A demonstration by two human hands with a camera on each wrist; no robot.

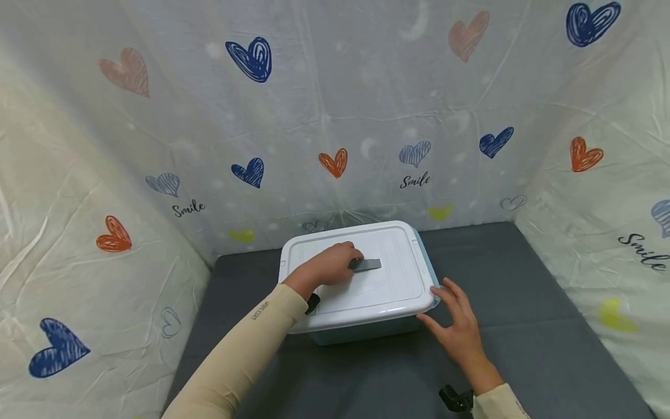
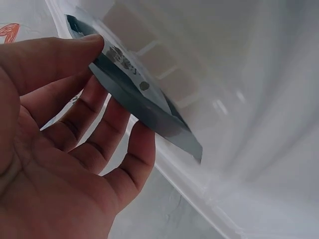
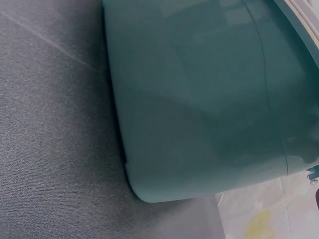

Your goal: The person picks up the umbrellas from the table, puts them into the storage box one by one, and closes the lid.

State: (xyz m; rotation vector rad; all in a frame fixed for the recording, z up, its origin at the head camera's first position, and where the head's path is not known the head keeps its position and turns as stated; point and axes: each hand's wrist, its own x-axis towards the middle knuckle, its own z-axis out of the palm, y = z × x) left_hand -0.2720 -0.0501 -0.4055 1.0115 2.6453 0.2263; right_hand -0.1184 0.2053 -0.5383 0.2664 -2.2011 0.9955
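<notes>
In the head view a white lid point(image 1: 309, 250) covers a teal storage box point(image 1: 366, 331), and a strip of the box's teal rim shows along the lid's right side. My left hand point(image 1: 335, 265) is over the lid and pinches a small flat grey-green packet point(image 1: 370, 265). The left wrist view has the thumb and fingertips of my left hand point(image 2: 75, 124) on the packet point(image 2: 134, 94), whose pale label has dark print. At the front right corner, my right hand point(image 1: 455, 323) touches the lid's edge with spread fingers. The right wrist view is mostly the box's teal wall point(image 3: 189, 109).
A dark grey cloth point(image 1: 502, 291) covers the table under the box. Pale curtains point(image 1: 366, 105) printed with hearts and "Smile" stand behind and at both sides. Close behind the box hangs the back curtain.
</notes>
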